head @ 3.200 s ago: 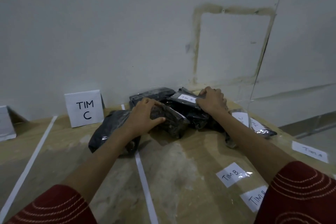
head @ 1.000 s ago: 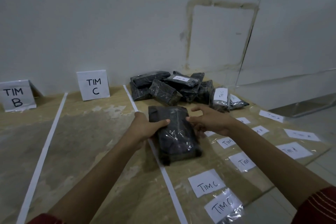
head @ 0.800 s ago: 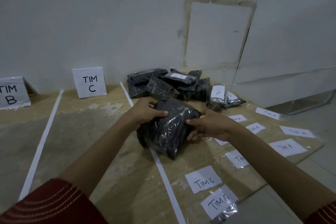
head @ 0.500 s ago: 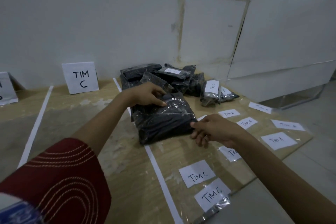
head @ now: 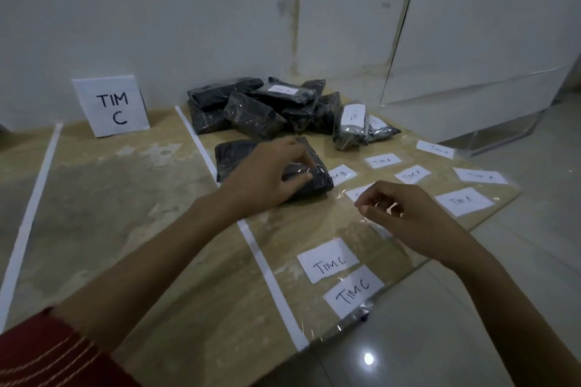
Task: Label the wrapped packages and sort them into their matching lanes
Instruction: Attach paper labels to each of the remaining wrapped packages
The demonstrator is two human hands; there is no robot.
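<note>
One wrapped package (head: 239,157) in play, flat on the board (head: 125,198), just right of the white tape line (head: 270,276) and close in front of the pile of dark packages (head: 257,107). Half a second ago slewed across that line; now turned and shifted rightward, left edge about touching the tape.

Gripped at its right end by the left hand (head: 270,173), fingers curled over the top, thumb against the near edge, wrap pinched between. Earlier on the far edge instead.

Off the package altogether now for the right hand (head: 405,217), earlier touching the near corner with its fingertips. Now above the paper labels, over one partly hidden label (head: 356,193), fingers curled in, thumb and forefinger close together. Cannot tell whether pinching anything there.

Further right, several TIM A labels (head: 463,201) flat under clear film. Nearer, two TIM C labels (head: 328,259), lying as before. Upright at the back left by the wall, the TIM C sign (head: 111,107). Bottom left, a red sleeve (head: 47,355).
</note>
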